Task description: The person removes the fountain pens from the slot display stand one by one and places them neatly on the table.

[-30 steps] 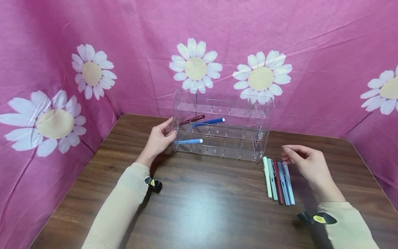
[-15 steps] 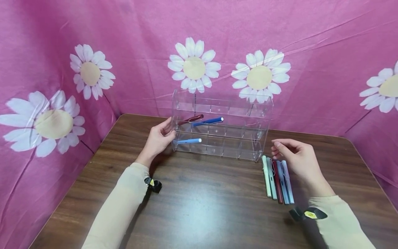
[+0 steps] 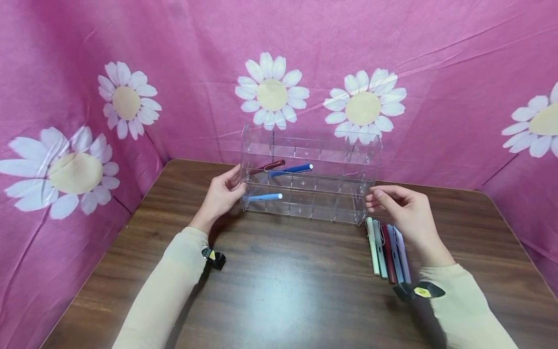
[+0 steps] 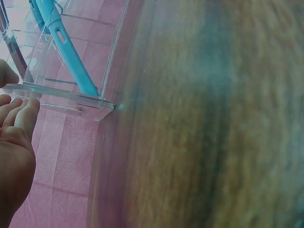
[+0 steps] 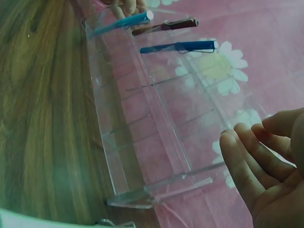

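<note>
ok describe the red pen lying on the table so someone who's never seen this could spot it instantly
On the brown wooden table stands a clear rack with compartments. Just off its right end, by the right hand, five pens lie side by side. The dark red pen is the middle one, with two on each side, and the only red among paler neighbours.

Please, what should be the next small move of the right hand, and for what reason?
I would probably close the right hand gently on the right side panel of the clear rack. The left hand grips the left side panel, while the right hand, holding nothing, is close beside the right one; a grip on both sides should steady the rack.
</note>
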Available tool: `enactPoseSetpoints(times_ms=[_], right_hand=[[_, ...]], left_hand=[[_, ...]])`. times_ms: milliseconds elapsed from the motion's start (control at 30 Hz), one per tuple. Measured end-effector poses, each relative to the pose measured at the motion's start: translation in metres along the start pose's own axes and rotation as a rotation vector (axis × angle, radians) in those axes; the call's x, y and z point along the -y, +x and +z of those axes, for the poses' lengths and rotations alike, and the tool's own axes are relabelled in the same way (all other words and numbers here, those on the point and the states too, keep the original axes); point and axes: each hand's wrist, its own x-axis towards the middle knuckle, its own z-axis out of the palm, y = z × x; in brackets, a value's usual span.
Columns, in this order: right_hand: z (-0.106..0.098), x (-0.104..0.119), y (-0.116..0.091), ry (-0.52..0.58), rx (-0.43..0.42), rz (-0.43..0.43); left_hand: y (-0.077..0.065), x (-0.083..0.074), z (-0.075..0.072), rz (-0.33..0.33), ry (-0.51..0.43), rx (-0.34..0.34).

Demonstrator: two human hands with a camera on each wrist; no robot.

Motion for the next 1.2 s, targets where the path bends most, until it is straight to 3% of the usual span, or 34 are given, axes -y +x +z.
enactPoseSetpoints(times_ms=[300, 1200], right_hand=[[0.014, 0.006, 0.006, -0.095, -0.002, -0.063], [0.047, 0.015, 0.03, -0.053, 0.053, -0.138]], left_hand=[[0.0, 0.001, 0.0, 0.01, 0.003, 0.012], [0.0, -0.001, -0.001, 0.007, 0.034, 0.006]])
